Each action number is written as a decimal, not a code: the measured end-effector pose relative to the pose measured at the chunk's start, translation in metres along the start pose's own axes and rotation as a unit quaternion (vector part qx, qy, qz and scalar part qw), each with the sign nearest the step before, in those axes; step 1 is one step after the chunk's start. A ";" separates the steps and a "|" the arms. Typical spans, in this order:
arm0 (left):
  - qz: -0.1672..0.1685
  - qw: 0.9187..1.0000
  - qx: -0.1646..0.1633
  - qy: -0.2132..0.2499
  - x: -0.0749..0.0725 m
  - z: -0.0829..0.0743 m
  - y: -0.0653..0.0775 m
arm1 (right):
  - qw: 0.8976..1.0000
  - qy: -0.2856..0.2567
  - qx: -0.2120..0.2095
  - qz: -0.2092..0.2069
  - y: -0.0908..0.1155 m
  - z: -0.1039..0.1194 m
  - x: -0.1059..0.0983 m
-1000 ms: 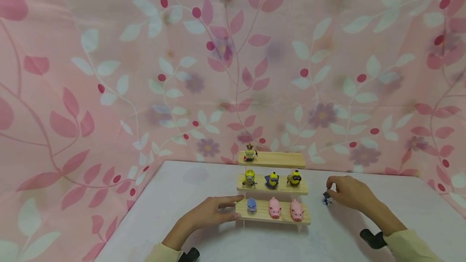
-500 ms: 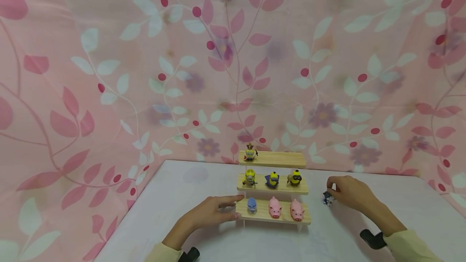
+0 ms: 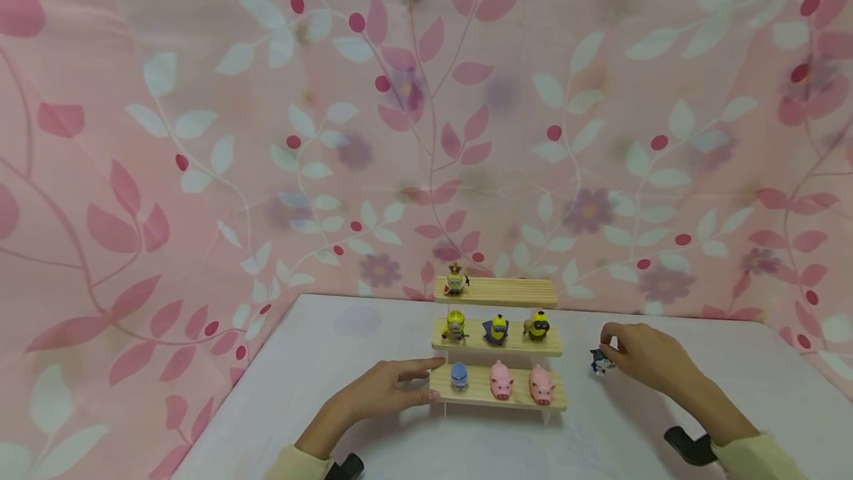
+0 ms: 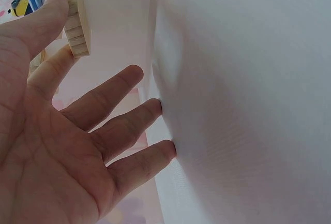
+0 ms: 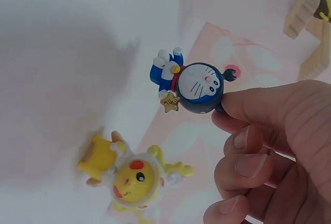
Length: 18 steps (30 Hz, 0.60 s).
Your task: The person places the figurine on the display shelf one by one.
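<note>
My left hand (image 3: 383, 391) steadies the left end of a three-tier wooden display shelf (image 3: 516, 292), thumb at the front corner of the lowest board and index finger at the back. In the left wrist view, the other fingers (image 4: 126, 125) spread out below that board end (image 4: 77, 35). Right of the shelf, my right hand (image 3: 649, 358) pinches a small blue-and-white cat figurine (image 5: 199, 87) between thumb and index finger. It lies sideways in the right wrist view and carries a gold star. Near it there is a yellow figurine (image 5: 132, 180) with a white hood.
One crowned yellow figurine (image 3: 456, 281) stands on the top board. The middle board bears three yellow figurines, among them a caped one (image 3: 496, 330). Below are a blue figurine (image 3: 459, 376) and two pink pigs (image 3: 501, 381). A floral cloth (image 3: 426, 132) hangs behind the white table (image 3: 373, 317).
The right hand has shifted very slightly, and the cat figurine it holds has turned a little. The left hand stays at the shelf's end.
</note>
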<state>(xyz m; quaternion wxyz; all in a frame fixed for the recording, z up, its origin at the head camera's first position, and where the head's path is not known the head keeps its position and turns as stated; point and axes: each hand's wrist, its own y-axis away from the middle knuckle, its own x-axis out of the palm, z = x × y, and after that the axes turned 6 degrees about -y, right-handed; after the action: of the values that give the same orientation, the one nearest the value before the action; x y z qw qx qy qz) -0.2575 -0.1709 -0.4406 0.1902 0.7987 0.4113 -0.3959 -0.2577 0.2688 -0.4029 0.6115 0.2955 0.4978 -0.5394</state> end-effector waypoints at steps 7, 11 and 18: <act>0.002 1.000 -0.001 0.002 0.000 0.001 0.001 | 1.000 0.004 -0.008 -0.021 0.008 0.008 -0.006; 0.001 1.000 -0.002 -0.001 -0.001 -0.001 0.001 | 0.999 0.006 -0.009 -0.031 0.013 0.016 -0.011; 0.001 1.000 0.002 -0.010 -0.001 -0.001 0.000 | 0.999 0.015 -0.012 -0.049 0.019 0.030 -0.020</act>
<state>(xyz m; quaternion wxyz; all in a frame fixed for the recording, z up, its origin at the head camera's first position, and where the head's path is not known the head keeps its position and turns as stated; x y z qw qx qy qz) -0.2571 -0.1712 -0.4397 0.1930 0.7955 0.4079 -0.4044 -0.2290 0.2539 -0.3775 0.5798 0.2717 0.5274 -0.5585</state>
